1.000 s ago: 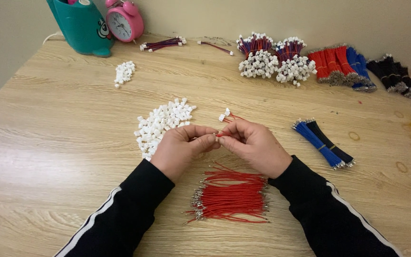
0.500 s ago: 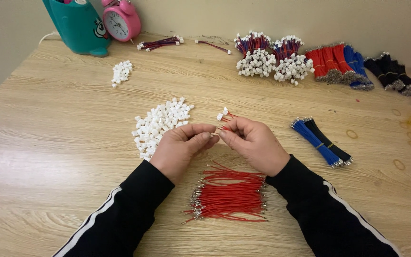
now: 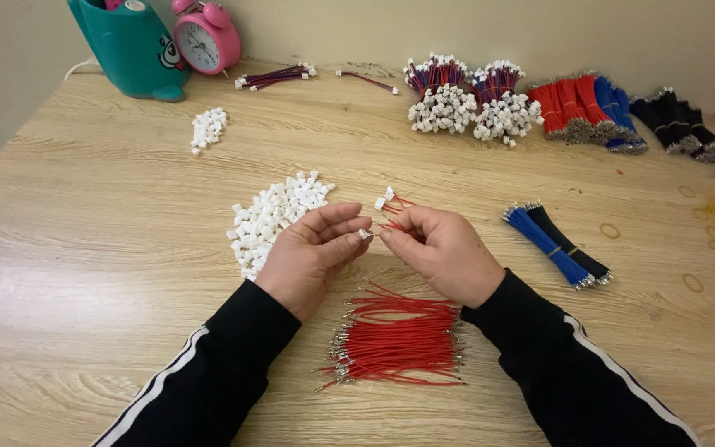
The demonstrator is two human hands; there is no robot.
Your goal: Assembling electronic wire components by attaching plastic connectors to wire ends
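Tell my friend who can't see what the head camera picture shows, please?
Two hands meet over a wooden table: the left hand pinches a small white connector, and the right hand holds thin red wires. A pile of white connectors lies beside the left hand, and a bundle of red wires between the sleeves.

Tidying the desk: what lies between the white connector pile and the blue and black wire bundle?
In the head view, both hands, left and right, pinching a white connector and red wires.

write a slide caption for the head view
Left hand pinches a white connector while right hand holds red wires, above a red wire bundle.
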